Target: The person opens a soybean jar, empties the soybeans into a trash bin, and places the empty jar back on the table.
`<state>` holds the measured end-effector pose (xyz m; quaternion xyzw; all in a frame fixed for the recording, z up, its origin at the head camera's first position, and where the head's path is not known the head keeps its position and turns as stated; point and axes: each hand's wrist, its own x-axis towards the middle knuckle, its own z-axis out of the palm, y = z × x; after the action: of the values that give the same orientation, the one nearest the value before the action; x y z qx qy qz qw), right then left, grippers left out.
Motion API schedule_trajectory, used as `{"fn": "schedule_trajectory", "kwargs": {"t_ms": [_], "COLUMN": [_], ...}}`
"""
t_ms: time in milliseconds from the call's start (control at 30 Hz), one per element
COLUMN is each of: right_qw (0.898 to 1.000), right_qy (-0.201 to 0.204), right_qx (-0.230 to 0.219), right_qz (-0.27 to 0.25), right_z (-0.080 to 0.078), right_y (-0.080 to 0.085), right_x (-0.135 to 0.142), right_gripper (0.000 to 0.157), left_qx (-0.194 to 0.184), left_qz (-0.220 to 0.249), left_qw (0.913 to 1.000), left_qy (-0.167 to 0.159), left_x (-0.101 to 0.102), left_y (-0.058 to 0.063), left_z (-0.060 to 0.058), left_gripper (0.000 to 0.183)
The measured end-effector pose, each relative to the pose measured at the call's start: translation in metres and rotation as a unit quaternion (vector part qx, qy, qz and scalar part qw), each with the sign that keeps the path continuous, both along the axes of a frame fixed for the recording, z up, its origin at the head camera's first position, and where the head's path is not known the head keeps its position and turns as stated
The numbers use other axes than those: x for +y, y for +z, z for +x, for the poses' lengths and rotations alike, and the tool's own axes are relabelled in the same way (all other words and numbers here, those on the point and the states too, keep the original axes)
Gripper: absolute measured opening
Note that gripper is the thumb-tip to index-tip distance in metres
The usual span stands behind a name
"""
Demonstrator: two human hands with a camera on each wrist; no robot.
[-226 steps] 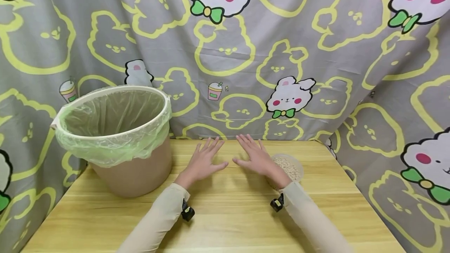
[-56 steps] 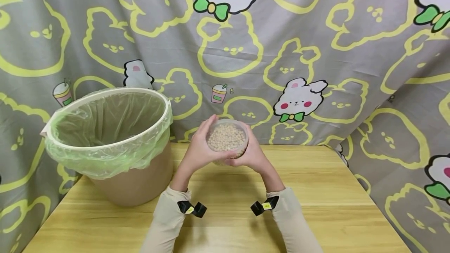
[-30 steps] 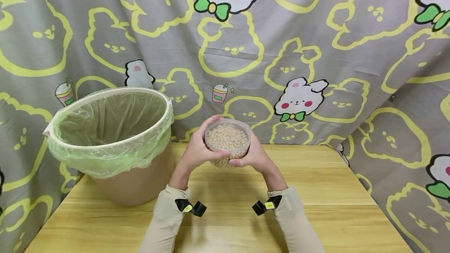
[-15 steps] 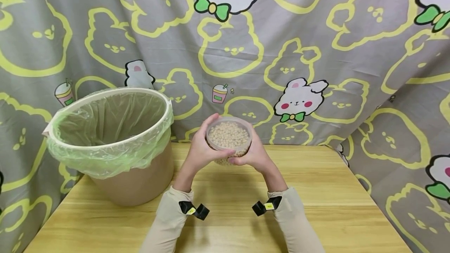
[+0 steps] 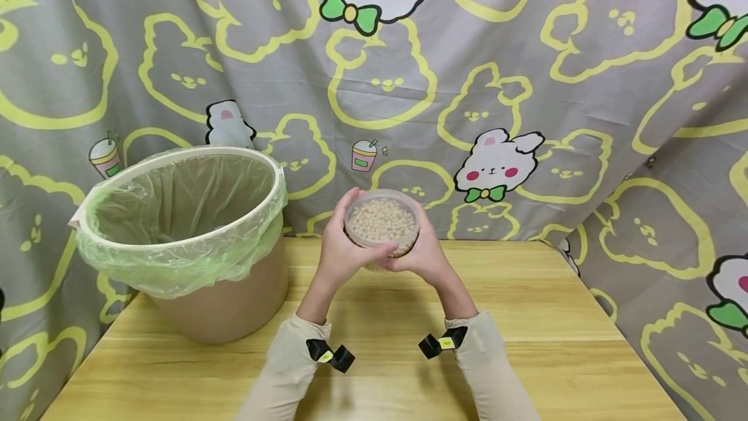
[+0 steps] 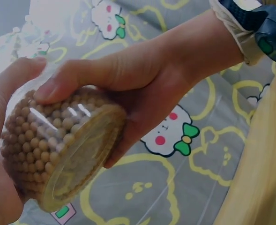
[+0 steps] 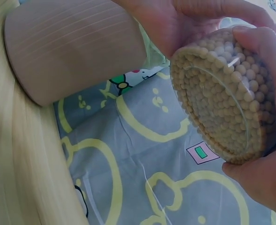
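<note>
A clear round plastic tub of soybeans (image 5: 382, 221) is held up above the middle of the table, between both hands. My left hand (image 5: 341, 245) grips its left side, thumb across the front. The right hand (image 5: 429, 249) grips the opposite side, its thumb close to the left one. In the right wrist view, the tub's base (image 7: 217, 108) shows, packed with beans and lifted off the wood. Fingers behind the tub are partly hidden in the head view. Whether a clear lid covers the top, I cannot tell.
To the left on the wooden table (image 5: 526, 356) stands a large beige bin (image 5: 228, 304), lined with a thin green plastic bag (image 5: 175, 265) folded over its rim. A grey patterned curtain (image 5: 386, 141) hangs behind the table and along its sides.
Earlier both hands were spread over the table, with the tub standing to the right. Since then they have gripped and raised it at the middle. In the last second it has risen slightly.
</note>
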<state>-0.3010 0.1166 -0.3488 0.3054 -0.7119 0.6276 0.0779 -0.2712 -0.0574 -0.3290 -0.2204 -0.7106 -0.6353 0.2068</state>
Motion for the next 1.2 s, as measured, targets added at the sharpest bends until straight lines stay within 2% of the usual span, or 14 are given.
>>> {"fn": "schedule_trajectory", "kwargs": {"t_ms": [233, 467, 600, 700, 800, 1000, 1200], "right_qw": [1.0, 1.0, 1.0, 1.0, 1.0, 0.999, 0.999], "right_qy": [-0.007, -0.019, -0.028, -0.03, -0.027, -0.037, -0.052], "right_qx": [-0.002, 0.002, 0.003, 0.003, 0.0, -0.008, -0.015], "right_qz": [0.007, 0.008, 0.007, 0.002, -0.004, 0.0, -0.002], "right_z": [-0.002, -0.006, -0.015, -0.02, -0.021, -0.006, -0.004], "right_y": [-0.004, -0.007, -0.014, -0.019, -0.018, -0.001, 0.005], "right_x": [-0.001, 0.001, 0.005, 0.008, 0.01, 0.013, 0.02], "right_gripper": [0.109, 0.107, 0.108, 0.108, 0.108, 0.107, 0.108], "left_qx": [0.029, 0.029, 0.024, 0.022, 0.02, -0.001, -0.023], "left_qz": [0.054, 0.068, 0.068, 0.08, 0.1, 0.124, 0.154], "left_qw": [0.9981, 0.9972, 0.9968, 0.996, 0.9945, 0.9922, 0.9877], "left_qy": [0.009, 0.014, 0.032, 0.033, 0.023, 0.012, -0.001], "left_x": [-0.004, -0.013, -0.018, -0.02, -0.023, -0.029, -0.038], "left_y": [0.001, 0.003, 0.003, 0.002, -0.001, -0.009, -0.03], "left_z": [0.0, -0.003, -0.005, -0.008, -0.012, -0.02, -0.04], "left_gripper": [0.097, 0.095, 0.093, 0.091, 0.088, 0.082, 0.079]}}
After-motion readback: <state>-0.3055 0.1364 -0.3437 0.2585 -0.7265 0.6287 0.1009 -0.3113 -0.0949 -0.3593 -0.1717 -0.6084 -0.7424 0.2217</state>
